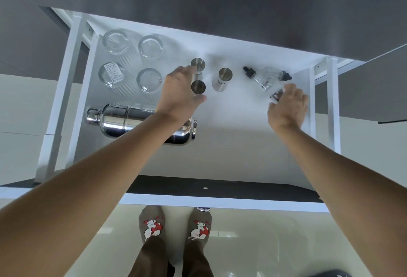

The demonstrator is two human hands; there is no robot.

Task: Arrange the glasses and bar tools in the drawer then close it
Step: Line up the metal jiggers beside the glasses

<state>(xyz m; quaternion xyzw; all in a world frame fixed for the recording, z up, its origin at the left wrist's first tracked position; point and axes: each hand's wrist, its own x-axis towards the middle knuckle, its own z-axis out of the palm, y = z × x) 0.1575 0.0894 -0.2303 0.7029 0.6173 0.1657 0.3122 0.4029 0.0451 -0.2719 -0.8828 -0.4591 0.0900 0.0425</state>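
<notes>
The white drawer [231,144] stands pulled out below me. Several ribbed clear glasses [151,47] stand upside down at its back left. A steel cocktail shaker [123,120] lies on its side in front of them, partly under my left forearm. My left hand [178,96] wraps around a steel jigger [198,87], with a second jigger [198,64] just behind and a third jigger [222,79] to the right. Two clear dropper bottles [262,80] with black caps lie at the back right. My right hand [288,109] grips a small glass bottle [276,95] there.
A dark countertop [220,1] overhangs the drawer's back. The drawer's dark front panel [220,186] with a white edge is close to me, a small knob [203,209] under it. My feet [176,226] in patterned socks stand on a glossy pale floor.
</notes>
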